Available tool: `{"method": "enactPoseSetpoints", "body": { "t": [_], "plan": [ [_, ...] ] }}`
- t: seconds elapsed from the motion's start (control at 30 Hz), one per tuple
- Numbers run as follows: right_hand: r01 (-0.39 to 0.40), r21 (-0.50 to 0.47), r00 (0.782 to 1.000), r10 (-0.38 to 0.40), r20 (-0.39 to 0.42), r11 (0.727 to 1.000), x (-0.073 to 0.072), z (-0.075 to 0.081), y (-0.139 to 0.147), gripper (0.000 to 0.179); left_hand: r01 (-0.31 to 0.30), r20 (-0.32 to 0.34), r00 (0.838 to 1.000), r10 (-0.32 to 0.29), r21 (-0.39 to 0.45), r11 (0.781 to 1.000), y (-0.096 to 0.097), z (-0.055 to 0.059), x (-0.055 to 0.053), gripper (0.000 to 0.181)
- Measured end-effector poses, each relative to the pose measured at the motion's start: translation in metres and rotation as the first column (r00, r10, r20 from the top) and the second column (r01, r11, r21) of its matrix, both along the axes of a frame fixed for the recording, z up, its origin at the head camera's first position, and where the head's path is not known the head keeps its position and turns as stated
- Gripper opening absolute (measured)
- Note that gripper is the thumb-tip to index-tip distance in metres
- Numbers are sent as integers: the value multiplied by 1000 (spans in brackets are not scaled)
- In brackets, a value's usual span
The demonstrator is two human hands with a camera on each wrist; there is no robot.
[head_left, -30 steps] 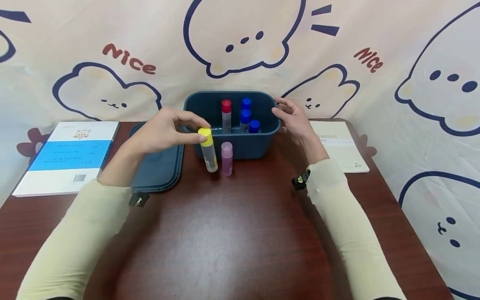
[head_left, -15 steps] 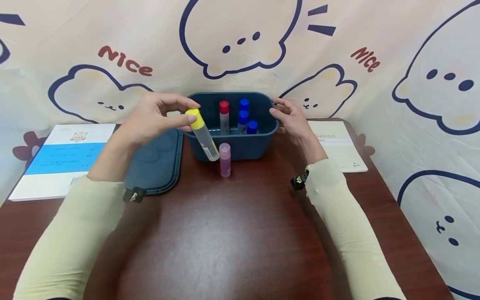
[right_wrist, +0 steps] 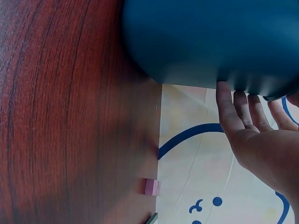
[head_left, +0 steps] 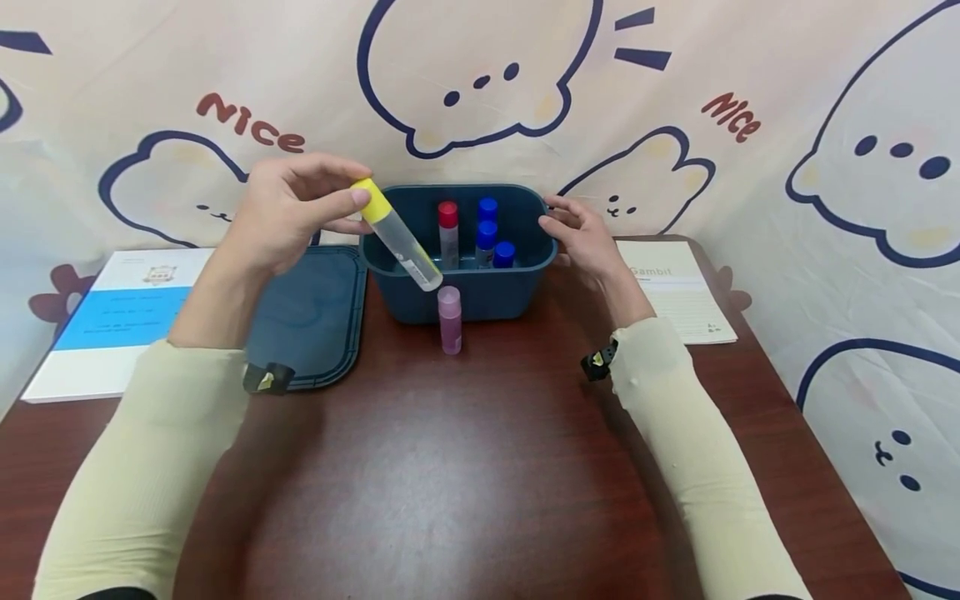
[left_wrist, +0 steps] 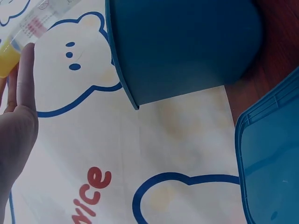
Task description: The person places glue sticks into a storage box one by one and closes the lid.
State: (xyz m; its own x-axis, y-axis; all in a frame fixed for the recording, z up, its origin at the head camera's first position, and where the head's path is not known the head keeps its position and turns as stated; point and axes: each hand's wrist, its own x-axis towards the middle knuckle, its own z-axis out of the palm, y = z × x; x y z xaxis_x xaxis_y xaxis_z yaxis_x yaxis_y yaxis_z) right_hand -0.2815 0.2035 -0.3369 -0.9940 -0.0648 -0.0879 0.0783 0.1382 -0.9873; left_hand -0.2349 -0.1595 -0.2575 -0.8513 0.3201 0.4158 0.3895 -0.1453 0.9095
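My left hand (head_left: 288, 208) pinches the yellow cap of a clear glue stick (head_left: 405, 246) between thumb and fingers. The glue stick tilts, its lower end overlapping the front rim of a dark blue plastic bin (head_left: 420, 296) in the head view. Inside the bin stand a red-capped glue stick (head_left: 448, 237) and several blue-capped glue sticks (head_left: 486, 237). A purple glue stick (head_left: 450, 321) stands upright on the table in front. My right hand (head_left: 588, 237) holds the bin's right end, thumb at the rim; in the right wrist view its fingertips (right_wrist: 223, 88) touch the outer wall.
The bin's dark blue lid (head_left: 307, 325) lies on the table left of it. A blue and white book (head_left: 112, 333) is at the far left, and a lined notebook (head_left: 678, 292) at the right. A cartoon-printed cloth (head_left: 480, 150) hangs close behind the bin.
My left hand has lifted the yellow-capped glue stick up and to the left from beside the purple one, tilting it more. The right hand stays at the bin.
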Motion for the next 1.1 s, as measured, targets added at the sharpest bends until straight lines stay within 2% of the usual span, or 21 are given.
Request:
{"method": "enactPoseSetpoints", "body": {
  "t": [0.17,0.4,0.67,0.87,1.1],
  "plan": [
    [0,-4,1000,0,7,1000,0,0,1,49,-41,29,999,39,75,996,0,-3,-4,23],
    [4,-3,1000,-4,5,1000,1,0,1,49,-99,85,992,93,80,992,4,-12,-7,25],
    [9,7,1000,-9,4,1000,-1,0,0,48,-148,141,980,143,21,989,13,-26,-10,29],
    [9,8,1000,-9,4,1000,-1,0,0,48,-151,146,978,151,-11,988,16,-30,-13,31],
    [11,7,1000,-12,15,1000,0,3,-1,48,-154,167,971,169,-100,983,17,-33,-18,27]
  ]
}}
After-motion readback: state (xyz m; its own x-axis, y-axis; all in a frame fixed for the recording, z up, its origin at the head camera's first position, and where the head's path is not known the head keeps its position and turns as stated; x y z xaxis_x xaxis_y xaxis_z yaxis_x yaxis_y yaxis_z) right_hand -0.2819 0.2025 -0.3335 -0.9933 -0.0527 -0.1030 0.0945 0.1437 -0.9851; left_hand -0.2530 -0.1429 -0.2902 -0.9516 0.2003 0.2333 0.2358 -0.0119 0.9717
